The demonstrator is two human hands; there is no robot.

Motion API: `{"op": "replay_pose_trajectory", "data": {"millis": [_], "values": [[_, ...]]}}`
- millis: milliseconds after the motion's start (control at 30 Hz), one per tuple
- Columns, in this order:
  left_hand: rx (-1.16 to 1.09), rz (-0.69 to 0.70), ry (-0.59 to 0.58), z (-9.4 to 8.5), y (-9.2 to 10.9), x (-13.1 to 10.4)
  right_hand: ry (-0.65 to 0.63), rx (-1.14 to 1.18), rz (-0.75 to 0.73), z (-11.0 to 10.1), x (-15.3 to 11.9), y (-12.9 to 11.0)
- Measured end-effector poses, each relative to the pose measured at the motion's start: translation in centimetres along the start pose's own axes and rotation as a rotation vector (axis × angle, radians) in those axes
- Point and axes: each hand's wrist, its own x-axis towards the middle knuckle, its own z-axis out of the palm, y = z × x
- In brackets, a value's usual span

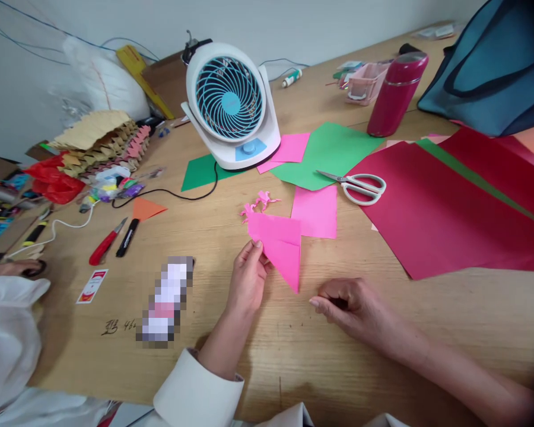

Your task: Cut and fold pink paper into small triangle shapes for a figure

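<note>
Between the thumb and fingers of my left hand point(250, 273) is a sheet of pink paper point(279, 240), folded and tapering to a point at its lower right. My right hand point(347, 299) rests on the table to the right of it, fingers curled in and thumb forward, with nothing showing in its grip. Just beyond the held paper lie small pink paper cutouts point(263, 200). A pink square sheet point(315, 216) is on the table behind it. White-handled scissors point(364, 188) rest across green paper point(327, 151) and a large dark red sheet point(409, 207).
A white fan point(230, 104) stands at the back, its black cord trailing left. A phone point(167, 299), red knife point(107, 243) and black cutter point(127, 238) lie left. A magenta bottle point(398, 93) and blue bag point(493, 77) stand right. Another person's sleeve point(13, 332) is at far left.
</note>
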Motion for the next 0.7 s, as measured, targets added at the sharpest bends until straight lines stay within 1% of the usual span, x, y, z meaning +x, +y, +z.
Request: {"op": "replay_pose_trajectory", "data": {"millis": [100,200,267,400,467,533,567,633,700], "values": [[0.046,0.040,0.045,-0.5,0.1,0.5,0.011,0.027,-0.012,-0.3,0.1,0.1],[0.128,0.072,0.082,-1.1,-0.1,0.8,0.059,0.062,-0.037,-0.9,0.4,0.2],[0.224,0.124,0.078,-1.5,-0.2,0.8,0.109,0.071,-0.042,-1.3,0.6,0.3],[0.441,0.250,0.052,-1.5,-0.1,0.5,0.222,0.034,0.011,-2.8,1.1,0.7],[0.476,0.313,0.034,-1.3,0.1,0.3,0.273,-0.031,0.002,-4.0,1.5,1.1],[0.497,0.355,0.010,-0.9,0.1,0.1,0.348,-0.143,-0.039,-5.5,2.3,1.7],[0.510,0.361,0.000,-0.8,0.2,0.0,0.404,-0.215,-0.050,-6.5,2.9,2.2],[0.542,0.350,-0.029,-0.5,0.1,-0.1,0.531,-0.479,-0.066,-8.4,4.5,3.4],[0.560,0.322,-0.062,-0.4,0.0,-0.1,0.582,-0.568,-0.034,-10.2,6.3,4.8]]}}
